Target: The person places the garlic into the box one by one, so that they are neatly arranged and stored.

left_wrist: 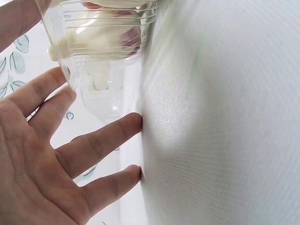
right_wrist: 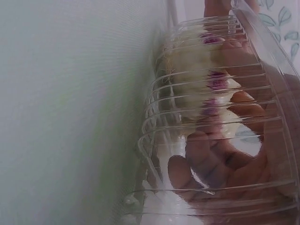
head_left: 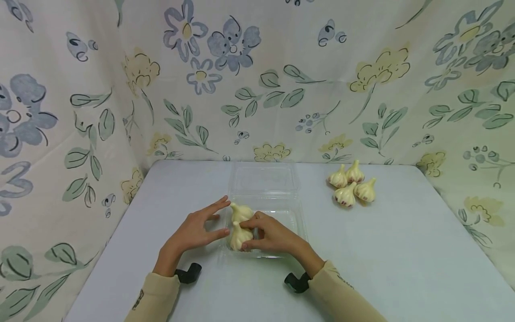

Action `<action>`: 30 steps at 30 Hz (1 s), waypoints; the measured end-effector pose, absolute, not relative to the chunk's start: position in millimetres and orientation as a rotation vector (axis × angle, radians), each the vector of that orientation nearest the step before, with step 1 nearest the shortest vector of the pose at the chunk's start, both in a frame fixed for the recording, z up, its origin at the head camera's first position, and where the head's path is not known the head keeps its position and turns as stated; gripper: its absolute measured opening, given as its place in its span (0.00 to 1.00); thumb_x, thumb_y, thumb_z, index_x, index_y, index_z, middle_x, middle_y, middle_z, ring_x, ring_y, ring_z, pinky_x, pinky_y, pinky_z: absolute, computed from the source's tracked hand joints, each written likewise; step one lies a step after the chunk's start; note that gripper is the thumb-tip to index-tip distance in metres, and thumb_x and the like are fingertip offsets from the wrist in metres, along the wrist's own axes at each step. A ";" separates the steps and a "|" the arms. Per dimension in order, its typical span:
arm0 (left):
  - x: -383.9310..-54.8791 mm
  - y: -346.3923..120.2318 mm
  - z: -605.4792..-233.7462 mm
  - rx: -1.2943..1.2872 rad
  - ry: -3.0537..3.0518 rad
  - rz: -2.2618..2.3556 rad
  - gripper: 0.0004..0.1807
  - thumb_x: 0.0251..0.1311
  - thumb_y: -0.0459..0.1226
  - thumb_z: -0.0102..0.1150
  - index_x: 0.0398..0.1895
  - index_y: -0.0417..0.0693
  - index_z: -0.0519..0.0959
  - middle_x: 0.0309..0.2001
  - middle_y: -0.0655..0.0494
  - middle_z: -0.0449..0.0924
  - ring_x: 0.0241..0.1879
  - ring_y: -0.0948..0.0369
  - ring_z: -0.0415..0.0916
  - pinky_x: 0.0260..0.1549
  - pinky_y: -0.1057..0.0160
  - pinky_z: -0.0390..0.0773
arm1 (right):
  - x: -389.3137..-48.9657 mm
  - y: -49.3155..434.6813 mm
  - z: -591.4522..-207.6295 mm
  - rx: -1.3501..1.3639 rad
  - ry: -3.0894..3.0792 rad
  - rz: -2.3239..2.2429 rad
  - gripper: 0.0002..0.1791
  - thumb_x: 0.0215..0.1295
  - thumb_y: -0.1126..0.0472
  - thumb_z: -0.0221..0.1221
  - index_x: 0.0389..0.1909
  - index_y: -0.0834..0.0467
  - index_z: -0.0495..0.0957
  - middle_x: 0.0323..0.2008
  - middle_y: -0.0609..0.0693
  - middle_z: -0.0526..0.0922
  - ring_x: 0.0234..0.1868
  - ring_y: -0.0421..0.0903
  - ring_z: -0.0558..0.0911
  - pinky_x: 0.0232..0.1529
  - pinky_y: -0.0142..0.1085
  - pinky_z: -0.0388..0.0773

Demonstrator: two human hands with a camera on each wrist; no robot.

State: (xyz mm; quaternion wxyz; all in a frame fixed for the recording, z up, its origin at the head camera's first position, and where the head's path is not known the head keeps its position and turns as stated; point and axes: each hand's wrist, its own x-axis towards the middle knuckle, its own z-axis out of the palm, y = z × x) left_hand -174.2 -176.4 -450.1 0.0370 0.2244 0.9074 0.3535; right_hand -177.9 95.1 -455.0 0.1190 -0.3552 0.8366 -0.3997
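A clear plastic clamshell container lies on the table with its hinged lid folded back. Two pale garlic bulbs sit in its left end, the rear bulb behind the front bulb. My right hand reaches inside and pinches the front bulb between thumb and fingers. Through the ribbed wall, the right wrist view shows that garlic bulb with purple streaks. My left hand is at the container's left side, fingers spread; in the left wrist view some fingertips meet the rim.
Several more garlic bulbs with purplish bases stand grouped at the back right of the white table. A floral curtain hangs behind and along both sides. Black wrist cameras sit under both wrists.
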 end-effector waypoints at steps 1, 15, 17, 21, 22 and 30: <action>-174.5 -176.6 -450.3 0.691 2.785 1.087 0.43 0.60 0.59 0.67 0.78 0.63 0.64 0.80 0.66 0.56 0.59 0.47 0.82 0.63 0.32 0.71 | -177.9 95.1 -454.6 -1.040 2.446 -1.170 0.29 0.59 0.50 0.74 0.61 0.52 0.82 0.45 0.47 0.79 0.35 0.49 0.76 0.32 0.27 0.74; -175.6 -176.8 -451.0 0.700 2.778 1.090 0.43 0.61 0.59 0.67 0.78 0.60 0.65 0.80 0.64 0.56 0.59 0.47 0.82 0.63 0.32 0.71 | -176.9 95.8 -452.3 -1.022 2.456 -1.163 0.28 0.59 0.50 0.73 0.61 0.52 0.82 0.44 0.47 0.79 0.34 0.50 0.77 0.33 0.27 0.73; -175.9 -176.5 -451.6 0.707 2.778 1.087 0.43 0.61 0.59 0.66 0.78 0.60 0.64 0.81 0.63 0.56 0.59 0.46 0.83 0.62 0.31 0.71 | -177.1 96.3 -452.1 -1.016 2.460 -1.158 0.29 0.59 0.49 0.73 0.61 0.51 0.82 0.44 0.47 0.79 0.34 0.49 0.77 0.33 0.27 0.73; -176.0 -176.1 -451.8 0.711 2.774 1.091 0.43 0.62 0.58 0.66 0.78 0.60 0.64 0.81 0.62 0.56 0.59 0.46 0.83 0.62 0.31 0.71 | -178.6 97.7 -453.1 -1.010 2.474 -1.139 0.28 0.60 0.47 0.72 0.61 0.49 0.82 0.42 0.47 0.79 0.33 0.47 0.75 0.33 0.28 0.72; -175.9 -176.1 -451.6 0.710 2.774 1.092 0.43 0.62 0.58 0.66 0.78 0.60 0.64 0.81 0.62 0.56 0.59 0.46 0.83 0.62 0.31 0.71 | -178.7 98.4 -452.8 -1.003 2.476 -1.133 0.28 0.60 0.47 0.72 0.61 0.48 0.82 0.42 0.47 0.79 0.33 0.47 0.75 0.33 0.28 0.72; -174.9 -177.1 -450.4 0.700 2.775 1.096 0.43 0.61 0.58 0.67 0.78 0.61 0.64 0.80 0.64 0.56 0.59 0.47 0.82 0.62 0.32 0.71 | -178.5 105.4 -446.5 -1.031 2.473 -1.137 0.26 0.63 0.48 0.70 0.62 0.49 0.82 0.41 0.52 0.81 0.28 0.40 0.73 0.30 0.27 0.72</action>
